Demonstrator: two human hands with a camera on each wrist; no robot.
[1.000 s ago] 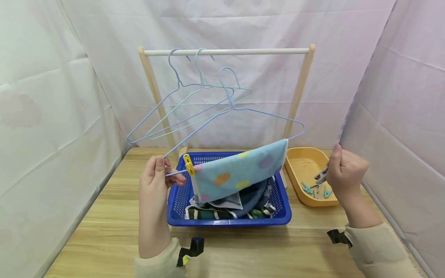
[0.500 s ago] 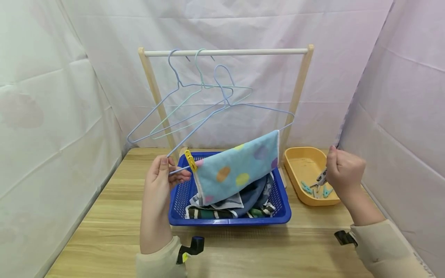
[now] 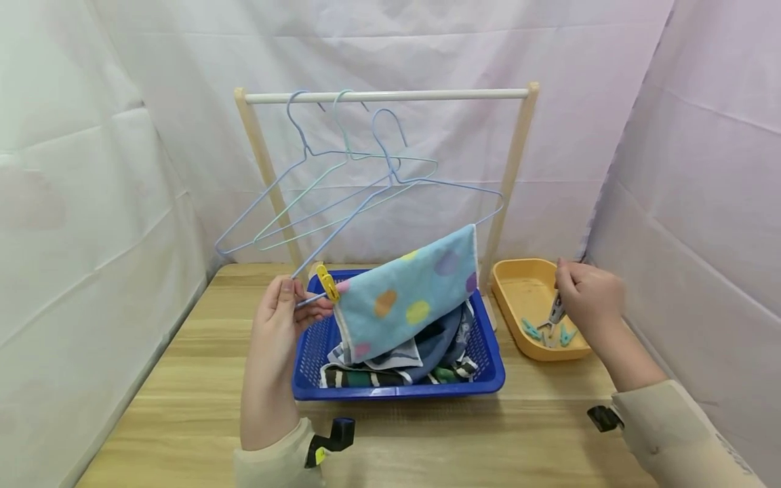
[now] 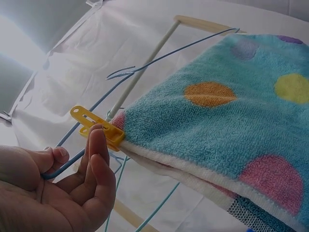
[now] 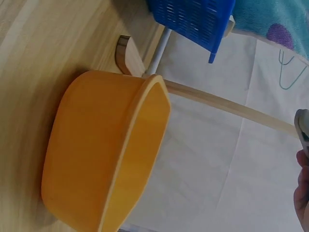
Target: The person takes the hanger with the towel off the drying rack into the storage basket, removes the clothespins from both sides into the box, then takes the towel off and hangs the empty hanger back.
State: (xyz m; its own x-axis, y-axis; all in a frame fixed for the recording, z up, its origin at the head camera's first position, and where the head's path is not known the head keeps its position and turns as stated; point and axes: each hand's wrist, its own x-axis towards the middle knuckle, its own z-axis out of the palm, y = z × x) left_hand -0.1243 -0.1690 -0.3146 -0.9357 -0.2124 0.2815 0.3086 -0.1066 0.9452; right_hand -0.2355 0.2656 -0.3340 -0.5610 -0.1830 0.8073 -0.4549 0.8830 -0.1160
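My left hand [image 3: 283,308] pinches the left corner of a blue wire hanger [image 3: 451,183]. Over the hanger's bottom bar lies a folded light-blue towel [image 3: 405,298] with coloured spots, its right end tilted up. A yellow clothespin [image 3: 328,283] fastens the towel's left edge to the bar, close to my left fingertips in the left wrist view. To the right, my right hand [image 3: 592,298] holds a grey clothespin [image 3: 556,310] above an orange tray [image 3: 509,305]. Only a bit of that hand shows at the edge of the right wrist view.
A blue basket [image 3: 399,392] with folded dark and striped cloths stands below the towel. Behind it, a rack bar [image 3: 427,95] carries a blue hanger [image 3: 297,122] and a green hanger [image 3: 342,129]. Teal clothespins [image 3: 531,330] lie in the orange tray.
The hanger and towel have shifted left, their right end tilting higher. My right hand, with the grey clothespin, has moved slightly left; the camera view has shifted a little too.
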